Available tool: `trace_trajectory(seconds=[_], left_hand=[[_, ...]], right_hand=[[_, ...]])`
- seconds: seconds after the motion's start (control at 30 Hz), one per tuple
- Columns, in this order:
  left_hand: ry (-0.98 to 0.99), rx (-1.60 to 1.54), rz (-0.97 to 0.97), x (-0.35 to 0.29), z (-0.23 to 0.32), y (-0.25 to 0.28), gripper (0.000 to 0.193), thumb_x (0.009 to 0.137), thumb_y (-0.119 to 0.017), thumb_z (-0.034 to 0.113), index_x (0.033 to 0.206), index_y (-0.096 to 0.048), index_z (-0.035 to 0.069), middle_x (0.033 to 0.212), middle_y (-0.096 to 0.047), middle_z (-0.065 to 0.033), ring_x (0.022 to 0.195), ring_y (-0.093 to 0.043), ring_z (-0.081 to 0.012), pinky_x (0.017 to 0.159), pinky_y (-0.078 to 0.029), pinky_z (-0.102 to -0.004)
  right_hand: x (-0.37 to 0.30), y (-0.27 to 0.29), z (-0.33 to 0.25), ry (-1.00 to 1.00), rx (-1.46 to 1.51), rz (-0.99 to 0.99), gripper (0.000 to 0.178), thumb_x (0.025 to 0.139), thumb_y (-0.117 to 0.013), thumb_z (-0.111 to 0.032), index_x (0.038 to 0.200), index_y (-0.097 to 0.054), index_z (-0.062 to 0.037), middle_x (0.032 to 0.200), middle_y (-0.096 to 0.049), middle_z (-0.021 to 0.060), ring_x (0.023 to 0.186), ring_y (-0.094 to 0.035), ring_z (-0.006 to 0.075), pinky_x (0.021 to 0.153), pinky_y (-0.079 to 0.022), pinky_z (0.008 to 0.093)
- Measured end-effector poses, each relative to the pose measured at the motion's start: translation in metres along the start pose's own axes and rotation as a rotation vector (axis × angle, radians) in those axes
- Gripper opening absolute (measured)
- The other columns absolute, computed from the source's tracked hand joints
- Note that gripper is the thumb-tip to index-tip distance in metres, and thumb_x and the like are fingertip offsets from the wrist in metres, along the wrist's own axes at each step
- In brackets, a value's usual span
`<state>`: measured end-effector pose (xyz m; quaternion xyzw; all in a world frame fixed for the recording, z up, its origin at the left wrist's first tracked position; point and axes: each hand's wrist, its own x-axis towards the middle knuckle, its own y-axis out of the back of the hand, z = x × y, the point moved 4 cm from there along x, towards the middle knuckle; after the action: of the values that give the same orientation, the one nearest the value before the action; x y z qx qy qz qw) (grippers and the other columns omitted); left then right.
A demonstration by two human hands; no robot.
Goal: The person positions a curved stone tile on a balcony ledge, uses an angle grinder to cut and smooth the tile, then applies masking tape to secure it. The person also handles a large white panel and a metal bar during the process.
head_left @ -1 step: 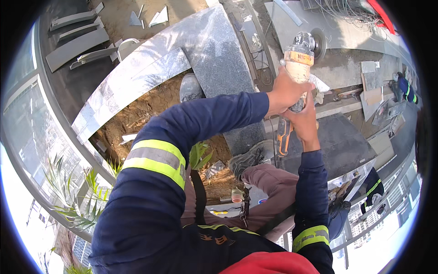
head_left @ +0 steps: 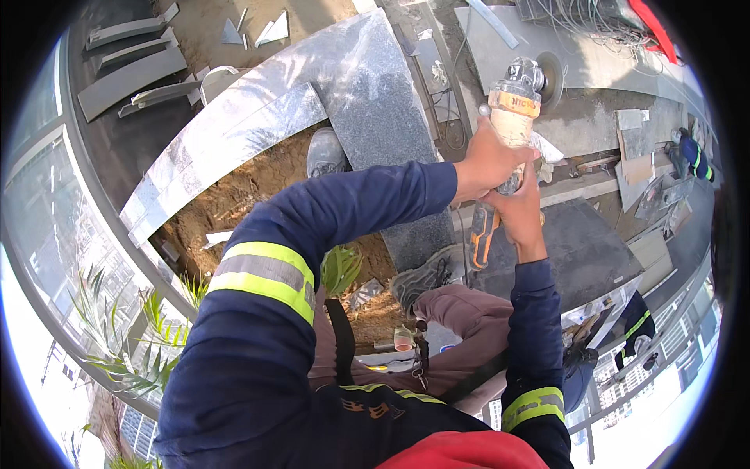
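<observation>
Both my hands hold an angle grinder, with a dusty pale body, orange collar and black-and-orange rear handle. It is held up in front of me, right of centre. My left hand wraps round the body just behind the collar. My right hand closes round the narrower part near the rear handle. At the far end is the round cutting disc, apart from any stone in this view. Beneath and left of my arms lies a grey stone slab, joined by a curved pale strip.
A dark slab lies right of my legs. My shoes stand by bare soil. Curved stone pieces lie far left. Tangled cables lie far right. Other people are at the right. Green plants grow at left.
The grinder has turned slightly in my hands. Its disc sits a little further right and shows more of its face; the rear handle has shifted slightly left.
</observation>
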<state>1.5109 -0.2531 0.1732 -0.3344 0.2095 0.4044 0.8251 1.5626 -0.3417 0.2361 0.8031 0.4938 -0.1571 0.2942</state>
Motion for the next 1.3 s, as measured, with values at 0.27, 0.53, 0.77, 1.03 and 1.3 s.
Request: trace_trajectory(seconds=[0.27,0.53,0.77,1.03,1.3], left_hand=[[-0.603,1.190,0.015,-0.015,0.071,0.259,0.096,0.081,-0.080,0.060,0.149,-0.044,0.001,0.139,-0.053,-0.0242,0.131,-0.053,-0.0404,0.110,-0.045,-0.0484],[-0.221,2.006,0.303,-0.061,0.023,0.471,0.129,0.063,-0.095,0.045,0.163,-0.021,0.012,0.152,-0.041,-0.0162,0.145,-0.038,-0.0375,0.122,-0.032,-0.0557],[-0.222,1.947,0.218,-0.042,0.012,0.479,0.128,0.059,-0.095,0.033,0.162,-0.023,0.007,0.143,-0.044,-0.0216,0.131,-0.047,-0.0400,0.111,-0.040,-0.0489],[-0.266,1.933,0.193,-0.027,0.018,0.445,0.124,0.058,-0.094,0.033,0.160,-0.027,0.007,0.140,-0.047,-0.0195,0.130,-0.048,-0.0379,0.109,-0.041,-0.0510],[-0.357,1.907,0.146,0.009,0.029,0.386,0.123,0.060,-0.091,0.042,0.159,-0.028,0.005,0.140,-0.048,-0.0213,0.130,-0.048,-0.0386,0.109,-0.040,-0.0527]], right_hand=[[0.031,-0.011,-0.035,0.162,0.060,-0.001,0.065,0.076,-0.078,-0.009,0.135,-0.052,0.0027,0.110,-0.066,0.0086,0.091,-0.064,0.0143,0.080,-0.054,0.0304],[0.048,-0.023,-0.028,0.076,0.320,-0.072,0.063,0.077,-0.076,-0.007,0.135,-0.053,0.0050,0.113,-0.068,0.0126,0.094,-0.069,0.0170,0.086,-0.056,0.0312],[0.042,-0.020,-0.016,0.012,0.291,-0.054,0.064,0.076,-0.077,-0.009,0.135,-0.054,0.0059,0.109,-0.068,0.0092,0.090,-0.066,0.0133,0.081,-0.054,0.0277],[0.040,-0.009,-0.010,0.039,0.280,-0.013,0.061,0.077,-0.075,-0.007,0.133,-0.057,0.0054,0.111,-0.068,0.0104,0.093,-0.067,0.0135,0.083,-0.055,0.0291],[0.026,0.001,-0.010,0.040,0.260,0.012,0.061,0.076,-0.076,-0.006,0.133,-0.057,0.0057,0.111,-0.068,0.0095,0.094,-0.066,0.0128,0.084,-0.054,0.0286]])
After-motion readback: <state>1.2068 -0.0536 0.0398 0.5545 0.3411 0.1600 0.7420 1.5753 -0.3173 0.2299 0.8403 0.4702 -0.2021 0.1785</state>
